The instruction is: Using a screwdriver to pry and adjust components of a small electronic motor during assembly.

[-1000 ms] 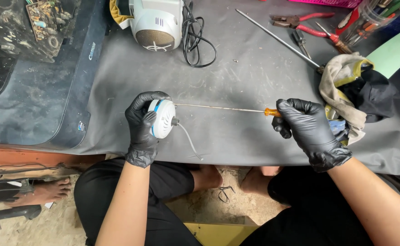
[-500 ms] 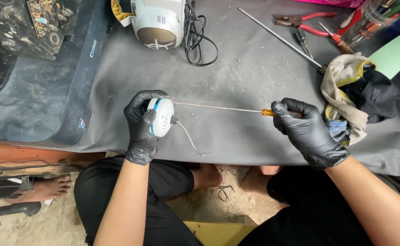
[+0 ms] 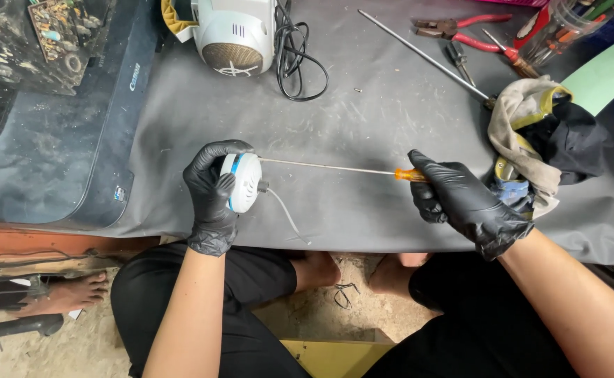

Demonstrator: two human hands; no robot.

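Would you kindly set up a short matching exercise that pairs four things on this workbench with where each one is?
Things:
1. small white round device
2. orange-handled screwdriver
3. red-handled pliers
4. crumpled rag

Places:
A. far edge of the table, upper right
B. gripped in the left hand
C. just beyond the right hand
D. handle in the right hand, tip at the device

Pairs: 1-B, 2-D, 3-A, 4-C

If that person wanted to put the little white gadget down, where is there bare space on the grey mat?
The widest bare patch of the grey mat lies between the black cable and the long steel rod, above the screwdriver. Another strip runs below the screwdriver, between the left hand and right hand. The far right is crowded: red pliers and rags.
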